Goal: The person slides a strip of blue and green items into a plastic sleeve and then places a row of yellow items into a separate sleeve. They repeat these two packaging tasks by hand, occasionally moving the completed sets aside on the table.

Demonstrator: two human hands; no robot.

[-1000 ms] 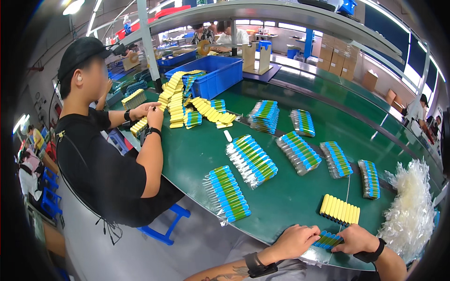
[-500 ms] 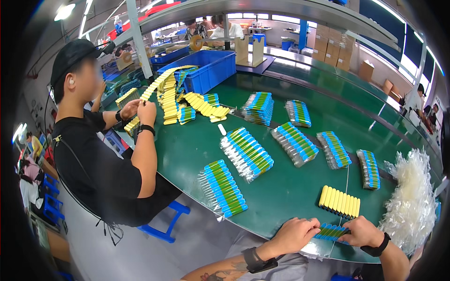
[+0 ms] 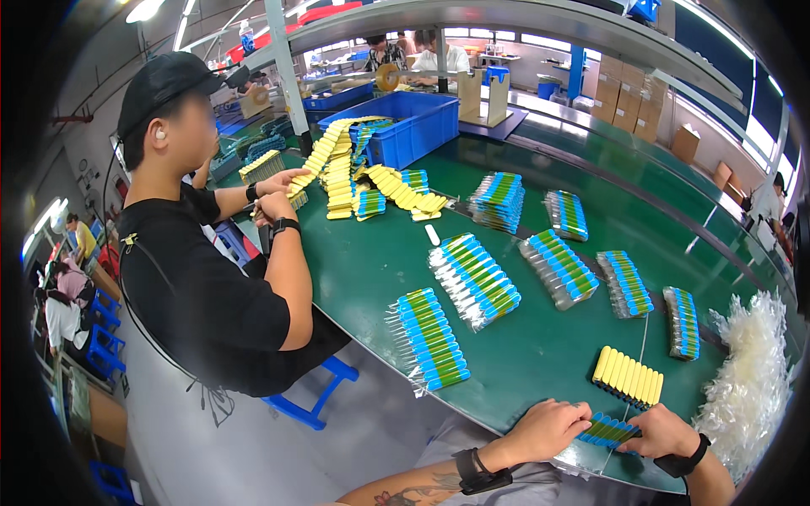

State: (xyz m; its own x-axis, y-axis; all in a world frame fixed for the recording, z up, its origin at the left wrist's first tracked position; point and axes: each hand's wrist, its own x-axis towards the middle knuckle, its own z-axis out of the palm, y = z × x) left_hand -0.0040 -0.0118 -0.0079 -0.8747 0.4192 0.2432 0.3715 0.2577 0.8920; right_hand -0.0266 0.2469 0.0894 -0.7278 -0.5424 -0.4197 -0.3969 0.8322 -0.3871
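— Blue-and-green tubes, a small row of them (image 3: 609, 430), are lying at the near edge of the green table (image 3: 540, 354), sealed side by side in clear film. Which hand is doing what?

— Both are working on that row. The left hand (image 3: 547, 428) is curling its fingers over the row's left end; the right hand (image 3: 665, 432) is pinching the right end. Neither is resting open.

— How is such a bundle likely behaving in the grip?

— Judging by its look, it is light. The tubes themselves seem stiff, but the film joining them is thin, glossy and probably slippery, so the row is likely flexing between tubes. Taking hold at the two ends, across the tube bodies, appears safer than tugging the loose film.

— What is lying around it?

— Just beyond, a row of yellow tubes (image 3: 629, 376) is sitting apart from the hands. To the right, a heap of clear film bags (image 3: 751, 371) is piling up. Further bundles (image 3: 474, 278) are spreading across the table, and a person in a black shirt (image 3: 211, 287) is handling yellow pieces at the left.
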